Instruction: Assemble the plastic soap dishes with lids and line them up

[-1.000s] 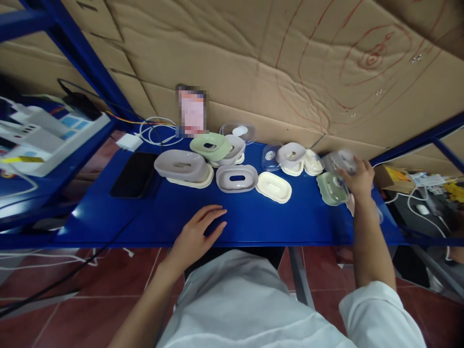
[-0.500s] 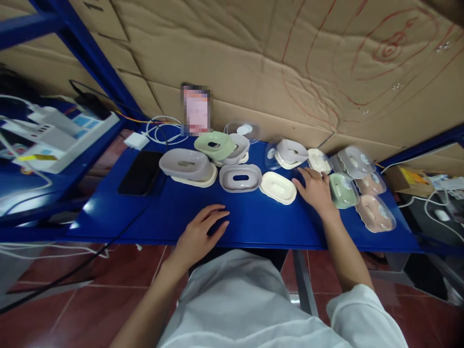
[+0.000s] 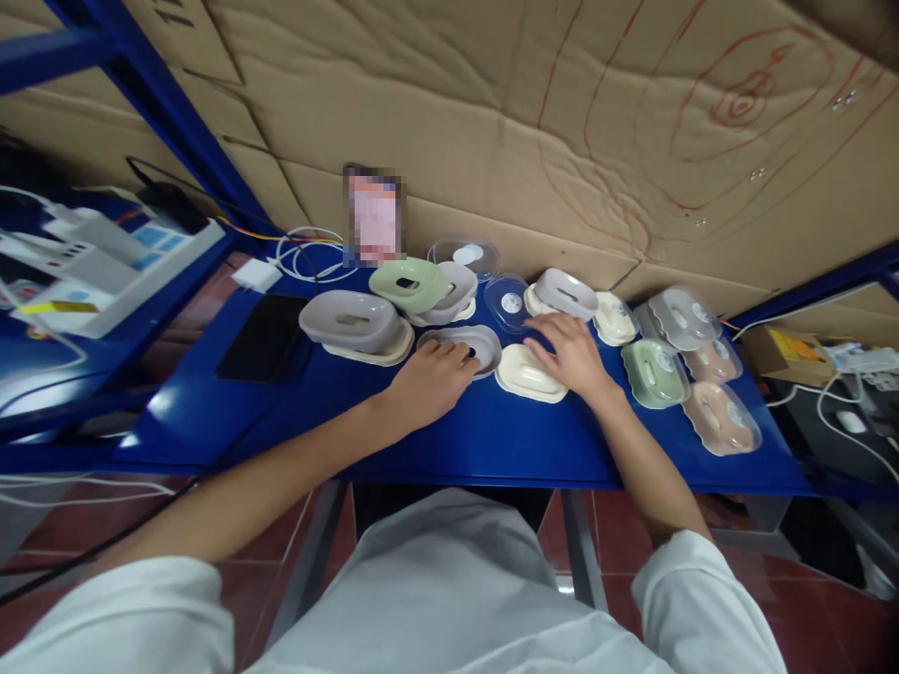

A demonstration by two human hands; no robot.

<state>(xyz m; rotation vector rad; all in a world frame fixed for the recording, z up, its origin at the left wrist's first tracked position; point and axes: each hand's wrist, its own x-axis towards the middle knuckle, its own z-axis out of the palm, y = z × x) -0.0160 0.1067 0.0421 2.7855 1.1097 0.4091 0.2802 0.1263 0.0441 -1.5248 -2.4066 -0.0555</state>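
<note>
My left hand (image 3: 436,382) reaches over a grey oval soap dish (image 3: 488,348) with a slot in its floor. The fingers are bent over its near left side and hide part of it. My right hand (image 3: 570,354) is open, fingers apart, above the right end of a cream oval tray (image 3: 526,374). Its fingertips come close to a round-cornered clear lid (image 3: 507,301) with a white sticker. Behind that hand, another grey dish (image 3: 567,292) leans on a cream tray. Whether the right thumb touches the near cream tray I cannot tell.
A green dish (image 3: 408,284) and a grey dish (image 3: 347,320) are stacked at left, near a black phone (image 3: 259,339). Several lidded dishes, including a green one (image 3: 656,373) and a peach one (image 3: 722,418), stand at right. Cardboard (image 3: 456,122) backs the blue table (image 3: 484,445).
My left hand has moved up and right onto the grey dish. My right hand has moved left over the cream tray. The clear lid has shifted left, away from the rear grey dish.
</note>
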